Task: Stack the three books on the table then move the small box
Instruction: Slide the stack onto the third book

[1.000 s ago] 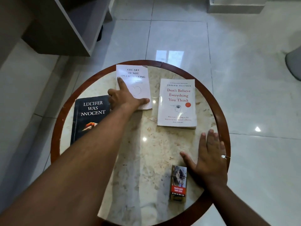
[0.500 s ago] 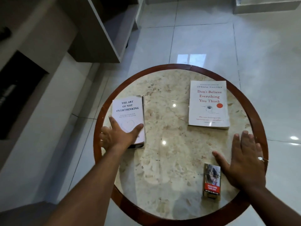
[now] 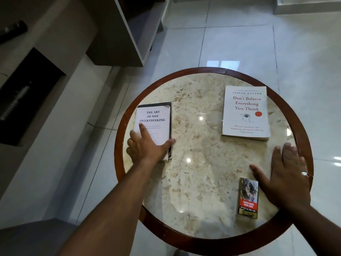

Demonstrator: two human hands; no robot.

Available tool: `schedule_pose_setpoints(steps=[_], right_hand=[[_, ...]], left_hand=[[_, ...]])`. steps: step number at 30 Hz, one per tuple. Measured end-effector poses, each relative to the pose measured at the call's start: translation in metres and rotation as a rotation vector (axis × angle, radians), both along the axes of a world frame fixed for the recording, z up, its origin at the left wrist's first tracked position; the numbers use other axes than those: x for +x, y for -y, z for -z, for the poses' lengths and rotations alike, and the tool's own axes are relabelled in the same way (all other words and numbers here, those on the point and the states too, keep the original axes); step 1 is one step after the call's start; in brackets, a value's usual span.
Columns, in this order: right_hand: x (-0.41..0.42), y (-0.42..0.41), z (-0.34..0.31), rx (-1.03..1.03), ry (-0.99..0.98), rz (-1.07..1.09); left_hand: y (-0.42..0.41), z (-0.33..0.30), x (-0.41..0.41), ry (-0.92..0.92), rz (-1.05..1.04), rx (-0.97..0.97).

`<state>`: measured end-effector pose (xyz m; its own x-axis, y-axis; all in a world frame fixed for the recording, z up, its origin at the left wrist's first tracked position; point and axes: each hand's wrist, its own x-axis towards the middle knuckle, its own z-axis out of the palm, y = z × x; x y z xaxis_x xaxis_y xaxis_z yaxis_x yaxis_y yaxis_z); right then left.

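Observation:
On the round marble table (image 3: 203, 172), a white book titled "The Art of Not Overthinking" (image 3: 155, 118) lies at the left on top of a black book (image 3: 170, 124), of which only dark edges show. My left hand (image 3: 147, 147) grips the white book's near end, index finger on the cover and thumb at its right edge. A second white book, "Don't Believe Everything You Think" (image 3: 246, 111), lies alone at the far right. The small box (image 3: 248, 198) lies near the front right. My right hand (image 3: 284, 178) rests flat and open on the table just right of the box, not touching it.
The table has a raised dark wooden rim (image 3: 184, 235). A grey shelf unit (image 3: 129, 34) stands beyond the table at the upper left, and a dark cabinet recess (image 3: 27, 93) is at the far left. Glossy white floor tiles (image 3: 304, 52) surround the table.
My left hand brought the white book from the far middle of the table to the left and set it on the black book. My right hand and the box stayed put.

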<state>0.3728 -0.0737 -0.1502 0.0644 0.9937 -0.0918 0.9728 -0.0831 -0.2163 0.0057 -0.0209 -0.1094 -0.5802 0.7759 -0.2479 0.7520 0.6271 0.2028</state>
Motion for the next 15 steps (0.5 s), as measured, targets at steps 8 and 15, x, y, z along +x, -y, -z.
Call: schedule_pose_setpoints(steps=[8,15], right_hand=[[0.001,0.000,0.001,0.004,0.001,0.000],[0.001,-0.001,0.000,0.002,-0.009,0.002]], left_hand=[[-0.014,0.003,0.009,0.001,-0.071,0.041],[-0.024,0.009,0.021,0.012,-0.144,0.071]])
